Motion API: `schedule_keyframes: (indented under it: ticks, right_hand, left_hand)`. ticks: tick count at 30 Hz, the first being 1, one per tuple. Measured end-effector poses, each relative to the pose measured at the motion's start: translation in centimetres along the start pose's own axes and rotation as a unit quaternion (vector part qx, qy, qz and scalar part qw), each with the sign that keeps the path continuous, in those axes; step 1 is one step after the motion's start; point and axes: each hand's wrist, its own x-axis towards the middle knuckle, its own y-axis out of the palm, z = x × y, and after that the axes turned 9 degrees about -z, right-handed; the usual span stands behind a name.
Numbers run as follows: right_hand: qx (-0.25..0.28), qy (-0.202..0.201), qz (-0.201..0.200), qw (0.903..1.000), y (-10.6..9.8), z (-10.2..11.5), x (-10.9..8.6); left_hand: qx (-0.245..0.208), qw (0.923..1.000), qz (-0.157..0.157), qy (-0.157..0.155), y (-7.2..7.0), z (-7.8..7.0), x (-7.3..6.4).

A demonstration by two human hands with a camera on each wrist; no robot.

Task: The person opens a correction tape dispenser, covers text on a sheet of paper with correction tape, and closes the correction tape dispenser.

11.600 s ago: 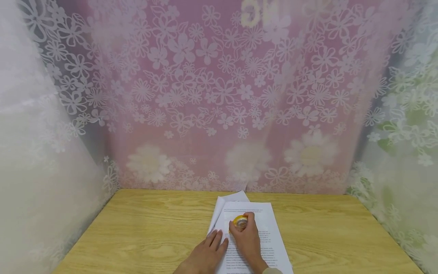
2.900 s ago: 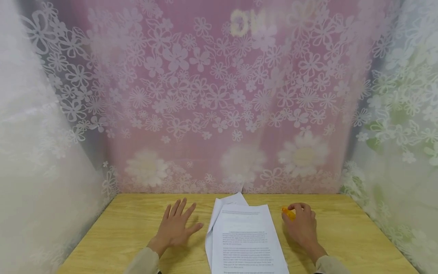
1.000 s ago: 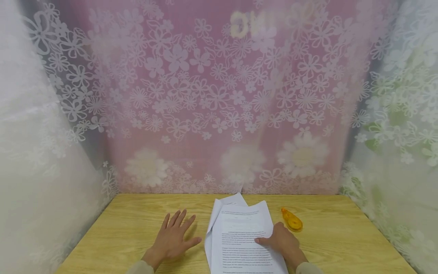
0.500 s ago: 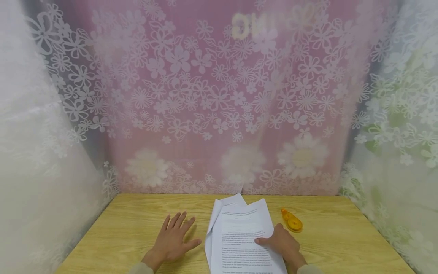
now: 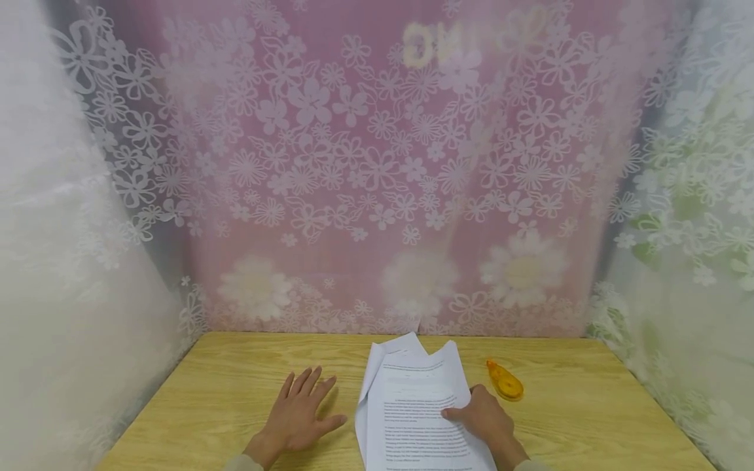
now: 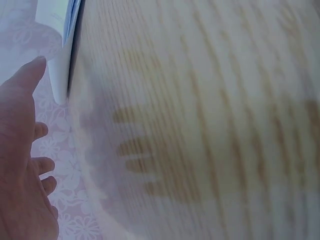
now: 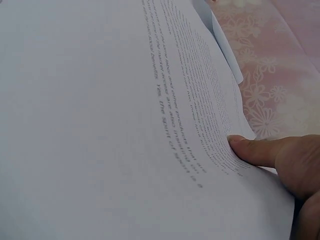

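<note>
My right hand (image 5: 485, 417) pinches the right edge of a printed sheet of paper (image 5: 412, 392), thumb on top and the other fingers hidden beneath. In the right wrist view the thumb (image 7: 255, 150) presses on the lines of text, and the paper (image 7: 90, 125) curves up around it. Left of the papers, my left hand (image 5: 300, 413) is spread with straight fingers and holds nothing. Its shadow falls on the wood in the left wrist view, where the hand (image 6: 20, 150) shows at the left side. An orange correction tape (image 5: 504, 381) lies right of the sheet.
Beneath the printed sheet lie more white papers (image 5: 372, 369), folded over at the left and poking out at the back. All this is on a wood-grain table (image 5: 235, 379). A pink flowered curtain (image 5: 353, 196) hangs behind, with pale sheeting (image 5: 71, 294) at the left side.
Earlier the right hand held the correction tape over the text, then set it down at the right. It has since gripped the sheet's right edge, which now bends up. The left hand left the papers.
</note>
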Motion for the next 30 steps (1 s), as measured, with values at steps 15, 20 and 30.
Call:
schedule_keyframes:
  ticks: [15,20,30]
  right_hand:
    - [0.018,-0.050,-0.008,0.9985,0.0,0.1,-0.5]
    - [0.079,-0.106,-0.020,0.9910,0.0,-0.1,-0.7]
    - [0.195,-0.080,-0.003,0.9775,-0.8,-0.1,-0.5]
  left_hand:
    - [0.010,0.9999,-0.010,0.006,-0.1,-0.3,-0.3]
    - [0.006,0.9997,-0.025,-0.006,0.0,-0.4,-0.4]
    - [-0.085,0.9930,-0.048,-0.067,-0.4,-2.2,-0.8]
